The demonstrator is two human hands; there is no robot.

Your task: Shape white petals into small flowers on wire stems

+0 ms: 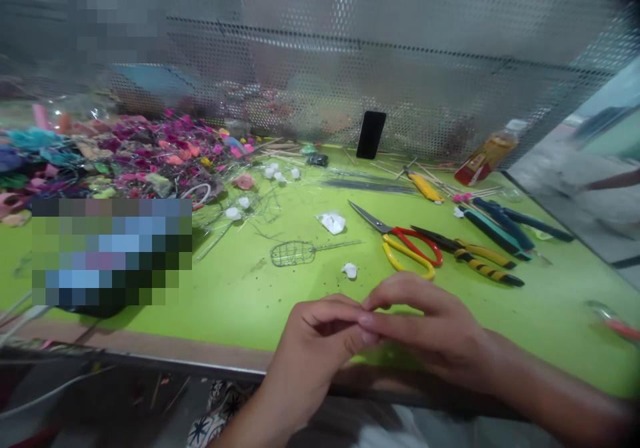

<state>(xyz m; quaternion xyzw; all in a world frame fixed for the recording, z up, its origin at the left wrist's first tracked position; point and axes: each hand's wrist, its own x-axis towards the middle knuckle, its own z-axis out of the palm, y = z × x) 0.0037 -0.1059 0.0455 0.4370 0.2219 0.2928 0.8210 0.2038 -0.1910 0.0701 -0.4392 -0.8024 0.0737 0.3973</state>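
Observation:
My left hand and my right hand meet at the fingertips above the front edge of the green table. Both are pinched closed; whatever lies between the fingertips is too small or hidden to make out. Just beyond them is a small white scrap. A racket-shaped wire frame lies flat farther left, and a crumpled white piece rests behind it. Scissors with one red and one yellow handle lie beyond my right hand.
Pliers and teal-handled tools lie at the right. A bottle and a phone stand at the back. Colourful flower pieces are heaped at the left, behind a blurred-out device.

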